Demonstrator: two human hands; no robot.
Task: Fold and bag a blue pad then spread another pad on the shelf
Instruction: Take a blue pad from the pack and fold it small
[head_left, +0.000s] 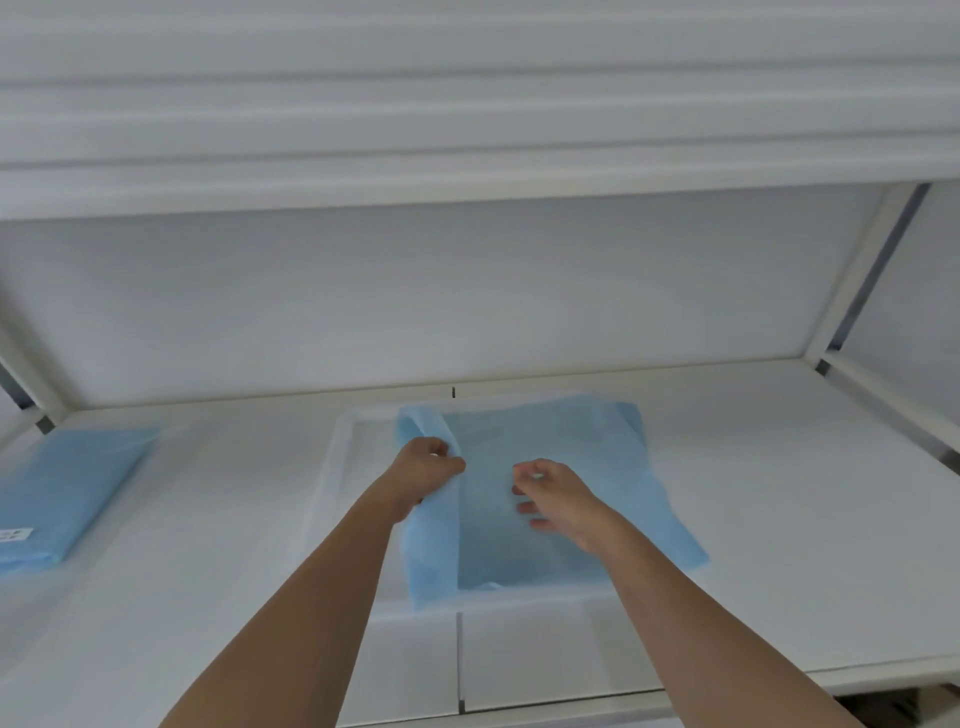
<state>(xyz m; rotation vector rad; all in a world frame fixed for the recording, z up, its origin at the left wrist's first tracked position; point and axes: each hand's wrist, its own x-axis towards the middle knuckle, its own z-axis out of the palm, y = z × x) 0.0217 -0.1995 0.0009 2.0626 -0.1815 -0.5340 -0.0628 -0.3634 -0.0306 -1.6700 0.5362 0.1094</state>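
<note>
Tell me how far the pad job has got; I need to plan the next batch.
Early, by the look of it. In hand: the left hand grips the lifted left edge of the blue pad, folding it over; the right hand hovers above it with loosely curled fingers. A bagged stack lies at the left of the shelf. Left: finishing the fold, bagging, spreading another pad.

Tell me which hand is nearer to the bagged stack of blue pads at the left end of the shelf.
Left. The left hand grips the folded-over left edge of the spread blue pad, on the side toward the bagged stack. The right hand hovers over that pad's middle, farther away.
</note>
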